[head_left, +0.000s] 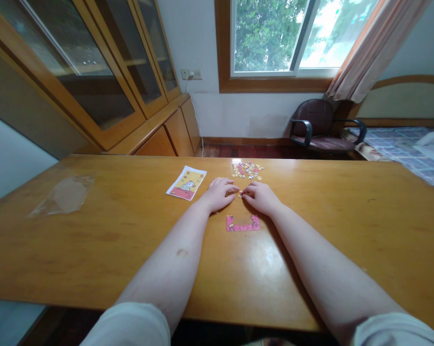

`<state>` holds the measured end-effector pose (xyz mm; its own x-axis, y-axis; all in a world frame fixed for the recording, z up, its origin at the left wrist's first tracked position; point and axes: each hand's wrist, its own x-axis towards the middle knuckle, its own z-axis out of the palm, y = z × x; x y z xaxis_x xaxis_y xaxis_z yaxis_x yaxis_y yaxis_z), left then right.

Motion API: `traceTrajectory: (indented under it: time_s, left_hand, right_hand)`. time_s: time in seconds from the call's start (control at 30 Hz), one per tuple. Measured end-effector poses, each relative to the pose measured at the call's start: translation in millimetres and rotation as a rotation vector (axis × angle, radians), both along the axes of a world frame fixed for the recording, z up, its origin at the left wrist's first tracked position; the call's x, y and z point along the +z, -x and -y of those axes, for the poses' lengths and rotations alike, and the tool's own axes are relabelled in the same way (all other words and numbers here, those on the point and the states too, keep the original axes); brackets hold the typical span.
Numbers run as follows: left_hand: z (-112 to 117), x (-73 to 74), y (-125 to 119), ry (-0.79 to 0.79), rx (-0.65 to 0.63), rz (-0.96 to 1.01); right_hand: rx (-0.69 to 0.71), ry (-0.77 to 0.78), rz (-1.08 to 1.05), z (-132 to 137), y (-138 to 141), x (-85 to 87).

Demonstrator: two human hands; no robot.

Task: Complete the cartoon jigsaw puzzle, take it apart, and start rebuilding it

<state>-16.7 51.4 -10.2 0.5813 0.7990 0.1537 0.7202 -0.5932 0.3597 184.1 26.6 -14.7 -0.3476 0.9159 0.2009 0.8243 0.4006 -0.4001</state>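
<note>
My left hand (221,195) rests palm down on the table, fingers stretched out and a little apart, over some yellow puzzle pieces that it mostly hides. Opposite it, my right hand (262,198) has thumb and fingertips together at a small puzzle piece (240,194), which lies between the two hands. Nearer to me is a partly joined pink puzzle (243,227), a U-shaped strip with its gap facing away. Beyond my hands lies a loose heap of pink, yellow and white puzzle pieces (246,169).
A picture card (187,183) with a yellow and pink print lies left of my left hand. Farther left is a clear plastic bag (67,193) on the wooden table (130,245). Past the far edge stand a glass-door cabinet (141,108) and an armchair (316,125).
</note>
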Motion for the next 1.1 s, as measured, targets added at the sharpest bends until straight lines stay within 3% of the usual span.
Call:
traceTrajectory:
  time_s: [0.2, 0.5, 0.7, 0.87, 1.1]
  left_hand:
    - [-4.2, 2.5, 3.1, -0.077, 0.112, 0.137]
    - [-12.7, -0.5, 11.6, -0.11, 0.464, 0.208]
    - [-14.7, 0.1, 18.6, -0.182, 0.549, 0.375]
    - [-16.0, -0.8, 24.1, -0.099, 0.633, 0.486]
    - [-16.5, 1.4, 27.8, -0.025, 0.699, 0.356]
  right_hand:
    - [-0.021, -0.051, 0.01, -0.5, -0.5, -1.5]
    - [-0.063, -0.034, 0.086, -1.7, -2.3, -3.3]
    - [-0.157, -0.024, 0.1, -3.9, -5.9, -7.1]
    - [-0.16, -0.017, 0.098, -3.4, -6.2, -6.9]
    - [-0.155, -0.016, 0.073, -4.0, -6.7, -7.0]
